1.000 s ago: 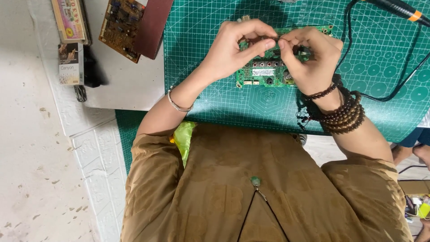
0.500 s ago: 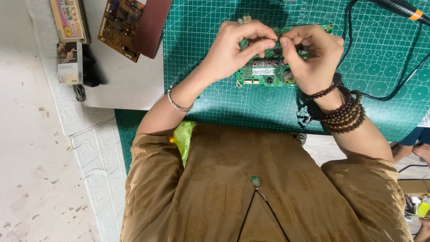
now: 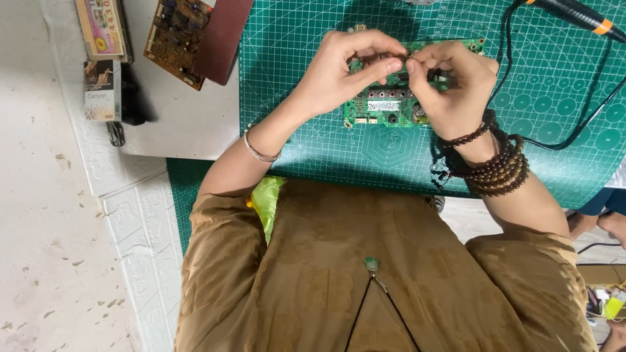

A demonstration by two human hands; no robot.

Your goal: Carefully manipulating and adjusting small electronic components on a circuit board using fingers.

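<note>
Seen from your head camera, looking straight down: your left hand point(image 3: 339, 72) and right hand point(image 3: 456, 88) meet over a green circuit board point(image 3: 385, 107) that lies flat on the green cutting mat point(image 3: 300, 117), near the mat's far edge. Both hands are curled, thumb and forefinger tips pressed close together where the two hands meet above the board's upper half, as if pinching something very small; what sits between the fingertips is too small to make out, so you cannot tell whether either hand truly grips a part or only touches the board. The board rests flat on the mat, likely so that it stays put and the surface beneath is spared while your fingers work.

A metal bangle point(image 3: 259, 151) circles your left wrist, and stacked brown bead bracelets point(image 3: 499, 169) wrap the right, clear of the board.

To the left, off the mat on the pale tabletop point(image 3: 176, 124), a brown circuit board point(image 3: 177, 36) lies tilted beside a dark red sheet point(image 3: 225, 36), with a small printed box point(image 3: 101, 90) farther left, all well apart from your hands. At the upper right, a black tool with an orange band point(image 3: 580, 14) lies on the mat, its black cable point(image 3: 574, 124) looping round your right wrist's far side.
</note>
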